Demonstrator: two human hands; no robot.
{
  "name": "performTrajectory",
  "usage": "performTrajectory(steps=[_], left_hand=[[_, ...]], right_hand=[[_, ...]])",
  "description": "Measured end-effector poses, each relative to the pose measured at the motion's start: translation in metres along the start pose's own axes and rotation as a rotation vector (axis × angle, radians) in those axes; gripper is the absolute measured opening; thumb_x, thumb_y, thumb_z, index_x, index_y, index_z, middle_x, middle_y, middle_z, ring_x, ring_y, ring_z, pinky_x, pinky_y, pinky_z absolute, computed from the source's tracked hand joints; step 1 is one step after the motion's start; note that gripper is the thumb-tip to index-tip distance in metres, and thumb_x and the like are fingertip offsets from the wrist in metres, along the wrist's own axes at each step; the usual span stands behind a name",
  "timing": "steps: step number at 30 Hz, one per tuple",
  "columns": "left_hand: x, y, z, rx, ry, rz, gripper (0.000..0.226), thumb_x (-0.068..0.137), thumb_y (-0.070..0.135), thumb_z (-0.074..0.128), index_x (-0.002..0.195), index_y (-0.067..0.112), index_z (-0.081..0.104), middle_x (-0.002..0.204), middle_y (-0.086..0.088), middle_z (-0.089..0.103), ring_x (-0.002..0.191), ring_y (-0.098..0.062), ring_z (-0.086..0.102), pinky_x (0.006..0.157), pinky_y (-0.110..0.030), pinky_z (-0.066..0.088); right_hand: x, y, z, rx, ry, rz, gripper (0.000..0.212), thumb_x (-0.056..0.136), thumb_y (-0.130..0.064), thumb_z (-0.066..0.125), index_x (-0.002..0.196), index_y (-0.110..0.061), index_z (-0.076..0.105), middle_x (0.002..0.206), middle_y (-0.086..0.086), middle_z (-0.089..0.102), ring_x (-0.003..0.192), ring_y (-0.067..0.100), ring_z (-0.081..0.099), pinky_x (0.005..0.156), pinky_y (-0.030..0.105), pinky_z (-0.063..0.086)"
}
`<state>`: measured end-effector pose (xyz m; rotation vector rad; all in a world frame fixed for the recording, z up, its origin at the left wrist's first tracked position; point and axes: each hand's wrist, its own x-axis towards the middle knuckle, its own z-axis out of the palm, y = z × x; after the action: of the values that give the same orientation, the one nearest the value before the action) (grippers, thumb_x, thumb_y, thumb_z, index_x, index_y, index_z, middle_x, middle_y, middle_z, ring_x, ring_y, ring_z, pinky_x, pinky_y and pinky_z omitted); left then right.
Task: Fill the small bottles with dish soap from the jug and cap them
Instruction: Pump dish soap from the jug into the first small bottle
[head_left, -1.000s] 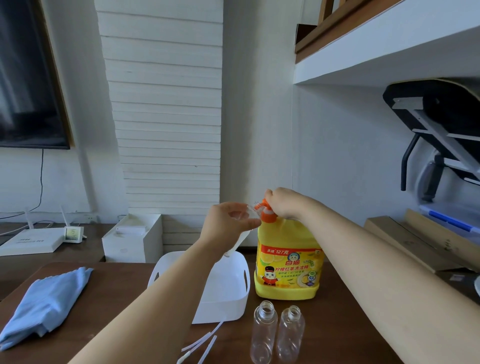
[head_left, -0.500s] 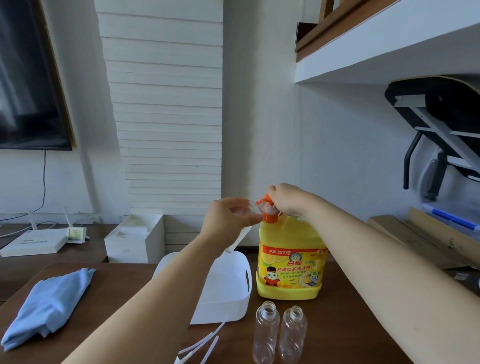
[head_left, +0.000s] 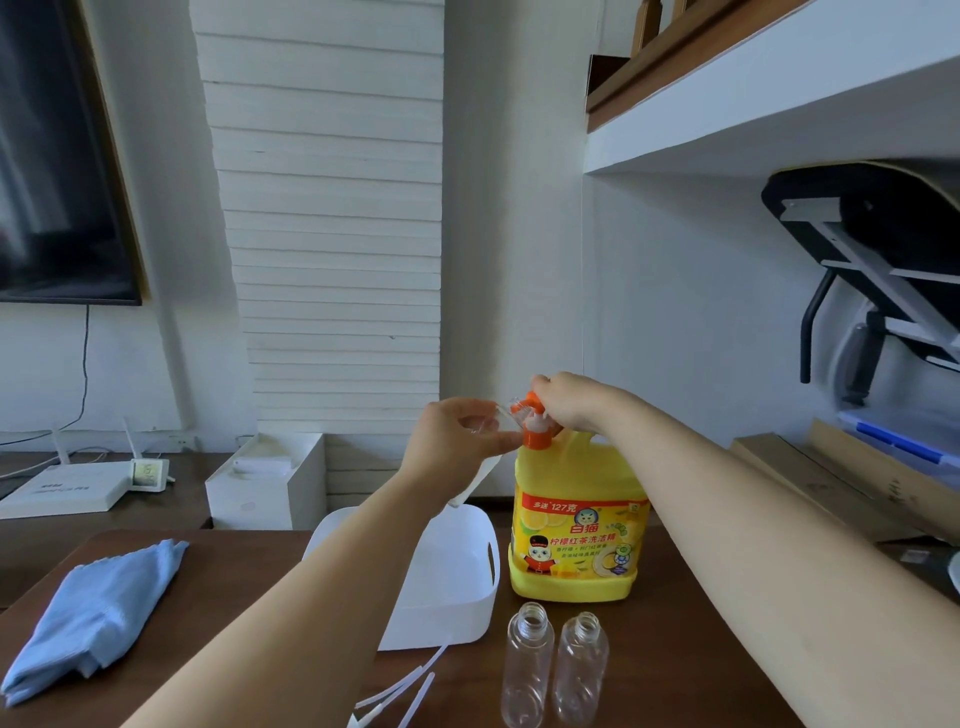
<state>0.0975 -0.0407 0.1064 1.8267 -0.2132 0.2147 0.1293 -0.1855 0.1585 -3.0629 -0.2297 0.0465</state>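
The left hand grips a clear small bottle, its mouth at the nozzle of the jug. The right hand curls over the orange pump head. Two uncapped bottles stand on the table before the jug.

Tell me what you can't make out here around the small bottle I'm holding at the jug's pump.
Head view, the only one:
Held bottle: mostly wrapped by the left hand and blurred; fill level unreadable.
Pump: right hand covers its top; soap flow unclear.
Jug: opaque plastic hides its level.
White tubes: cut off by the bottom edge.
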Motion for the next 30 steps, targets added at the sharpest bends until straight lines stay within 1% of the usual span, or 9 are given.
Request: performTrajectory(steps=[3,5,9,12,18,22,27,28,30], left_hand=[[0.0,0.0,-0.002,0.031,0.005,0.013,0.052,0.069,0.023,0.082,0.116,0.009,0.065,0.102,0.001,0.064,0.097,-0.014,0.059,0.082,-0.028,0.044],[0.0,-0.001,-0.002,0.036,0.011,0.019,0.053,0.07,0.024,0.082,0.117,0.009,0.064,0.101,0.003,0.062,0.098,-0.014,0.058,0.083,-0.028,0.044],[0.001,-0.003,0.0,0.041,0.029,0.027,0.051,0.07,0.023,0.082,0.116,0.009,0.065,0.1,0.002,0.062,0.098,-0.015,0.059,0.081,-0.026,0.042],[0.001,-0.007,0.002,0.057,0.014,0.028,0.054,0.07,0.022,0.082,0.119,0.008,0.063,0.109,-0.002,0.065,0.099,-0.015,0.06,0.082,-0.024,0.041],[0.001,-0.011,0.003,0.06,0.018,0.035,0.05,0.072,0.022,0.081,0.117,0.009,0.064,0.103,0.001,0.063,0.094,-0.013,0.058,0.078,-0.023,0.042],[0.004,-0.004,0.002,0.027,0.022,0.037,0.048,0.07,0.021,0.082,0.114,0.009,0.066,0.098,0.002,0.063,0.095,-0.014,0.061,0.078,-0.023,0.041],[0.006,-0.003,0.0,0.025,0.024,0.034,0.052,0.069,0.021,0.083,0.115,0.008,0.065,0.1,0.001,0.063,0.098,-0.016,0.061,0.079,-0.023,0.042],[0.005,-0.003,0.0,0.02,0.026,0.03,0.052,0.068,0.022,0.083,0.115,0.008,0.065,0.099,0.002,0.063,0.097,-0.015,0.061,0.077,-0.022,0.043],[0.006,-0.004,0.0,0.009,0.025,0.021,0.051,0.067,0.023,0.084,0.113,0.009,0.066,0.096,0.004,0.063,0.096,-0.015,0.061,0.077,-0.023,0.043]], right_hand=[[0.002,-0.001,0.0,-0.041,-0.007,0.006,0.017,0.095,-0.017,0.045,0.108,-0.007,0.042,0.088,0.008,0.043,0.087,0.022,0.042,0.074,0.029,0.037],[0.005,-0.004,0.002,-0.089,-0.002,0.019,0.024,0.094,-0.019,0.047,0.113,-0.006,0.044,0.083,0.006,0.042,0.088,0.023,0.044,0.073,0.029,0.038],[0.009,-0.004,0.005,-0.145,0.006,0.028,0.041,0.096,-0.026,0.049,0.128,-0.002,0.041,0.112,0.017,0.051,0.098,0.025,0.051,0.076,0.029,0.04],[0.011,-0.001,0.011,-0.187,0.0,0.017,0.038,0.099,-0.028,0.043,0.128,-0.003,0.041,0.113,0.016,0.052,0.092,0.022,0.047,0.075,0.029,0.039],[0.009,-0.003,0.011,-0.196,-0.02,0.004,0.039,0.101,-0.028,0.04,0.132,-0.004,0.04,0.124,0.016,0.052,0.112,0.027,0.053,0.087,0.031,0.043],[0.006,0.001,-0.001,-0.051,-0.026,-0.002,0.034,0.1,-0.022,0.041,0.127,-0.001,0.042,0.103,0.011,0.045,0.095,0.023,0.046,0.082,0.031,0.039],[0.006,0.001,-0.001,0.015,-0.006,0.01,0.017,0.101,-0.019,0.038,0.112,-0.008,0.044,0.102,0.011,0.044,0.094,0.022,0.043,0.084,0.031,0.038],[0.007,0.0,0.0,-0.007,-0.004,0.009,0.016,0.1,-0.019,0.04,0.112,-0.008,0.044,0.103,0.012,0.046,0.094,0.022,0.045,0.085,0.031,0.041],[0.009,0.001,0.002,-0.077,0.0,0.004,0.03,0.098,-0.023,0.044,0.122,-0.006,0.043,0.102,0.01,0.046,0.093,0.02,0.046,0.083,0.03,0.042]])
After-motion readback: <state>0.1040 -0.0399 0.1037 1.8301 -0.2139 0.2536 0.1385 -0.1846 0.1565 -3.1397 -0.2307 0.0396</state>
